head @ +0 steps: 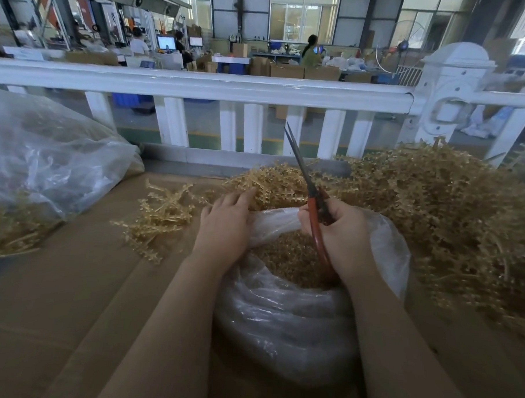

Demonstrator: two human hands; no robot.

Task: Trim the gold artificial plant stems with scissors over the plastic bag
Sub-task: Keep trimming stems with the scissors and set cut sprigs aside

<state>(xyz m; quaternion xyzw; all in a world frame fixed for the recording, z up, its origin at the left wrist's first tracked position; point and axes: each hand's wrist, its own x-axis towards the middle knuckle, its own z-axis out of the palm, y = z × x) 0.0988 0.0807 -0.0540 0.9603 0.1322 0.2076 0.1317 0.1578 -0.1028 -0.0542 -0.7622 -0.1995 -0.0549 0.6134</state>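
My right hand (342, 232) grips red-handled scissors (311, 195) over the open plastic bag (294, 329); the blades point up and away, slightly apart. Gold trimmings (294, 257) fill the bag's mouth. With its fingers stretched out, my left hand (225, 224) touches the near edge of the gold stem pile (429, 206) just beyond the bag's rim. No stem lies between the blades.
A small heap of gold stems (161, 215) lies left of my left hand on the cardboard surface (70, 295). A large clear bag (46, 156) with more stems sits far left. A white railing (200, 86) runs across behind the table.
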